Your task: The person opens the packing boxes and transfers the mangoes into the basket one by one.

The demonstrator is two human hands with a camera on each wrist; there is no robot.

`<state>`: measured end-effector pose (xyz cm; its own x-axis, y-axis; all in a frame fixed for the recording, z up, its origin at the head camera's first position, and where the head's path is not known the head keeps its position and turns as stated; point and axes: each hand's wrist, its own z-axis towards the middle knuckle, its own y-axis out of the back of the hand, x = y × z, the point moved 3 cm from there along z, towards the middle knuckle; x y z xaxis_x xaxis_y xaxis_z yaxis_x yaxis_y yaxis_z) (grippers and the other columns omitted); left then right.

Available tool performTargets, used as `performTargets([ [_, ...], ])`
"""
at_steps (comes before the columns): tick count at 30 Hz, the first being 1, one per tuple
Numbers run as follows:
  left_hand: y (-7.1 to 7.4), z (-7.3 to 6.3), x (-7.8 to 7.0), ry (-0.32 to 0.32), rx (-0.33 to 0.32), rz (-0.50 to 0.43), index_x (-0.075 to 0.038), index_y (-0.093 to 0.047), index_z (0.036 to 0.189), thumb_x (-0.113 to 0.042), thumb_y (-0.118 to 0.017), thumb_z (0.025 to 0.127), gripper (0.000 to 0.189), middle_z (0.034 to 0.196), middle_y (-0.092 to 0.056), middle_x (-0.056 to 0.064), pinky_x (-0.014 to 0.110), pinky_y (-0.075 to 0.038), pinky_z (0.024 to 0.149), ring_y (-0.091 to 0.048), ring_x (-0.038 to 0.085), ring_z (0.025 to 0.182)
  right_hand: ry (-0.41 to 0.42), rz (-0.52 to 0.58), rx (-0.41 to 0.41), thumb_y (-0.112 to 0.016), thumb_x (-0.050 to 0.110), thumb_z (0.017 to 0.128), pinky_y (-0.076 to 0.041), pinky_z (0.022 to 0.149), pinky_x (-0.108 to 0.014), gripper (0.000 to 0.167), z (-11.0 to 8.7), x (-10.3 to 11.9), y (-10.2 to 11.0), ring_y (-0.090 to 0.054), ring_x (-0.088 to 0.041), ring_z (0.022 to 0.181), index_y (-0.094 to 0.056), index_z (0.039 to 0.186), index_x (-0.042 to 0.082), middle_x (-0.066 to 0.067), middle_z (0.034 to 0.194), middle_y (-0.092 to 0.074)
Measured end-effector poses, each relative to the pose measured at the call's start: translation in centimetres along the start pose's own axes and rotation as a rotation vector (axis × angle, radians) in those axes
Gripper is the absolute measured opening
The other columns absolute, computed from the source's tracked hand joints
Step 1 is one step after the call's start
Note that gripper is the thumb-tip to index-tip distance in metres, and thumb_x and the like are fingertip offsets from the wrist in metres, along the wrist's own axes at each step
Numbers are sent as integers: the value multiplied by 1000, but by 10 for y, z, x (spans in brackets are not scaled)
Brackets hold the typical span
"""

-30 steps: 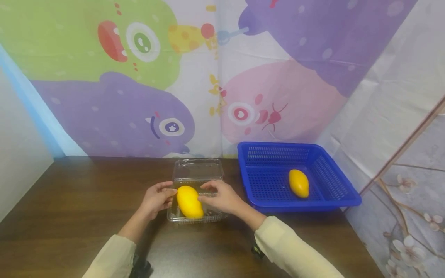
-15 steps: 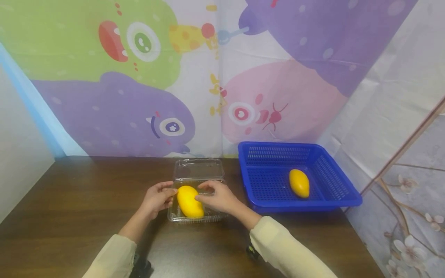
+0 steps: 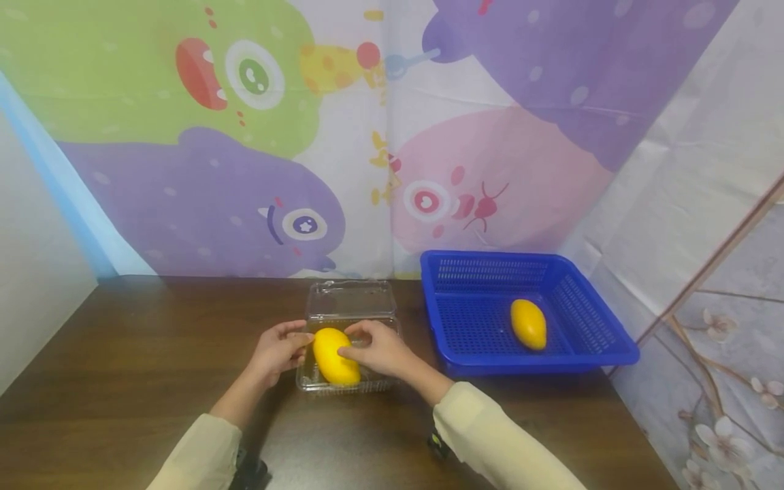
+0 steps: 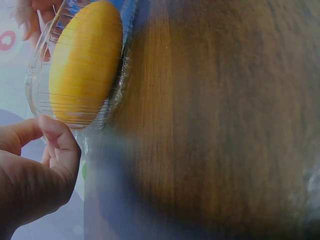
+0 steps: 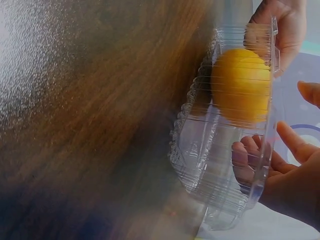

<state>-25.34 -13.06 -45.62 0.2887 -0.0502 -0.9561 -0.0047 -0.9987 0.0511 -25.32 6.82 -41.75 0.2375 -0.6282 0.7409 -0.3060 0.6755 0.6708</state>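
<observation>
A yellow mango (image 3: 335,361) lies in the base of a clear plastic clamshell container (image 3: 306,386), whose lid (image 3: 352,299) is folded back. My left hand (image 3: 275,354) holds the container's left rim between thumb and fingers, close to the mango's end; the left wrist view shows this hand (image 4: 37,170) pinching the rim. My right hand (image 3: 381,350) is over the container's right part, its thumb overlapping the mango in the head view. From the right wrist camera, the right hand (image 5: 287,170) has loosely bent fingers reaching inside the clear wall, apart from the mango (image 5: 242,87).
A blue plastic basket (image 3: 450,356) stands to the right of the container, with a second mango (image 3: 529,324) inside it. Behind the brown wooden table (image 3: 165,340) hangs a cartoon-printed cloth (image 3: 245,184). A floral panel (image 3: 723,381) bounds the right side.
My right hand has moved slightly left, its thumb now farther over the mango in the head view. The left hand stays at the container's rim; the mango looks still.
</observation>
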Motion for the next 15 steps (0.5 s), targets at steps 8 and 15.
performTargets([
  [8, 0, 0, 1, -4, 5, -9, 3, -40, 134, -12, -61, 89, 51, 86, -57, 3, 20, -52, 60, -51, 10, 64, -6, -12, 5, -71, 35, 80, -52, 83, -33, 47, 1, -2, -2, -62, -22, 98, -62, 118, 9, -9, 116, -64],
  [15, 0, 0, 0, -6, 8, -10, 2, -41, 134, -12, -61, 90, 51, 87, -57, 4, 20, -52, 61, -52, 11, 65, -22, -10, 7, -70, 37, 81, -53, 85, -35, 48, 4, -2, -5, -62, -22, 100, -60, 120, 10, -9, 119, -63],
])
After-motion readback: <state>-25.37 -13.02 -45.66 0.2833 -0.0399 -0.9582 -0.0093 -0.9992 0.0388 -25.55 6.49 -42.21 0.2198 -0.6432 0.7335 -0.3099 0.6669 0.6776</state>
